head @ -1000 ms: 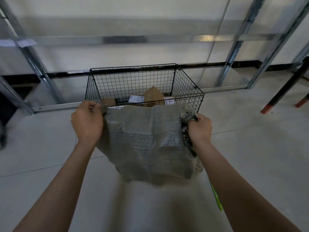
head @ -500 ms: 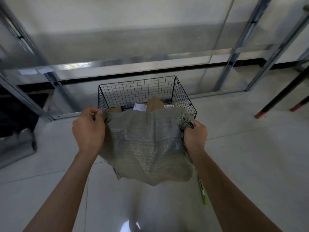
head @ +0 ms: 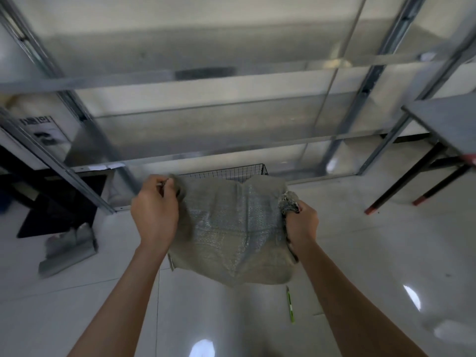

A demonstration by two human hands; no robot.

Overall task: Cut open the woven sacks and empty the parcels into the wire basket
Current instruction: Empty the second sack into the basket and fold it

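A grey woven sack [head: 231, 228] hangs limp in front of me, held up by both hands. My left hand [head: 154, 210] grips its upper left corner. My right hand [head: 301, 222] grips the bunched, frayed upper right edge. Behind the sack only the far rim of the black wire basket [head: 231, 172] shows on the floor; its contents are hidden by the sack. A green utility knife [head: 290, 304] lies on the floor below my right forearm.
A metal shelving frame [head: 206, 78] runs across in front of me against the wall. A table with black, red-tipped legs [head: 401, 189] stands at the right. A grey sack or bag [head: 67, 251] lies on the floor at the left.
The view has tilted up and back, so the basket sits farther away and mostly behind the sack. Both hands have lifted the sack higher, keeping their grips.
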